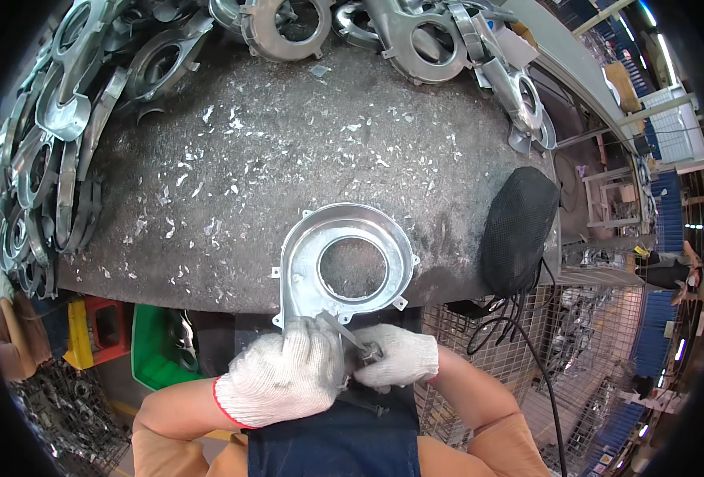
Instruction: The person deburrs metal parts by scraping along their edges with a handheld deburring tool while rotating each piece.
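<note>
A silvery cast-metal blower housing half [292, 262], snail-shaped with a large round hole, lies at the table's front edge. My left hand [284, 374], in a white knit glove, is closed on its near, straight neck. My right hand [396, 358], gloved alike, is closed round a flat grey metal hand tool [338, 327]. The tool's narrow blade slants up and left across the near side of the housing, beside my left fingers. Whether it is a file or a scraper, I cannot tell. My hands hide most of the neck and the tool's handle.
Metal shavings [233, 119] litter the dark tabletop [304, 159]. Similar housings [288, 32] are heaped along the far and left edges. A black mesh-covered object [520, 230] with cables stands at right. Below the edge are a green bin [147, 346] and wire cages [479, 350]. Another person's gloved hand [4, 286] shows far left.
</note>
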`<state>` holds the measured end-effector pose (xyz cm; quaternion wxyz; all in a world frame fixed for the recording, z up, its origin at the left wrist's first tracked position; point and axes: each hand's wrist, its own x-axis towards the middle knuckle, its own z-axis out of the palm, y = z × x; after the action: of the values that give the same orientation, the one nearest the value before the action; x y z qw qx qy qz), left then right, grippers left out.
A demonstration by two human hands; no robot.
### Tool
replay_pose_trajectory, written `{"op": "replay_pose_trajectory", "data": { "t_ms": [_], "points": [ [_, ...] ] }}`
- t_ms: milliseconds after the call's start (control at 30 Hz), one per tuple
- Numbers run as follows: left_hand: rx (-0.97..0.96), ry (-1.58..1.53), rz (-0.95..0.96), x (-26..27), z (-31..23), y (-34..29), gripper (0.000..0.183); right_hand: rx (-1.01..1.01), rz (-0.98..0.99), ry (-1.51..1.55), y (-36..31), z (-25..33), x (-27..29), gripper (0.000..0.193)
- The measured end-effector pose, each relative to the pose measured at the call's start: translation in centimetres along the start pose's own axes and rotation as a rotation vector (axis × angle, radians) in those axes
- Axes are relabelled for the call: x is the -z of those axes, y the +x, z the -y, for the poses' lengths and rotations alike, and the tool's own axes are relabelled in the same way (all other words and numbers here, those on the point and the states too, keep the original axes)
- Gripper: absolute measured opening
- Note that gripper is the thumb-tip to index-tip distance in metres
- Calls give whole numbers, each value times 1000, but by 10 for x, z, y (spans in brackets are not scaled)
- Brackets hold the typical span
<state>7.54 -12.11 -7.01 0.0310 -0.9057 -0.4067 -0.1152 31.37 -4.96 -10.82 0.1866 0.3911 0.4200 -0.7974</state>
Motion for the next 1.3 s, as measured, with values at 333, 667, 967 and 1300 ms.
{"op": "replay_pose_trajectory", "data": {
  "t_ms": [333,667,967,1300],
  "points": [
    [239,-109,-158,1,12,-27,39,318,161,-363,4,-8,-30,31],
    [497,-499,-304,7,40,-82,28,165,316,499,33,-7,-15,29],
    [511,-264,-216,20,33,-72,33,187,147,226,47,23,-46,22],
    [395,-221,-130,22,29,-69,29,348,-42,592,53,-30,-39,31]
  ]
}}
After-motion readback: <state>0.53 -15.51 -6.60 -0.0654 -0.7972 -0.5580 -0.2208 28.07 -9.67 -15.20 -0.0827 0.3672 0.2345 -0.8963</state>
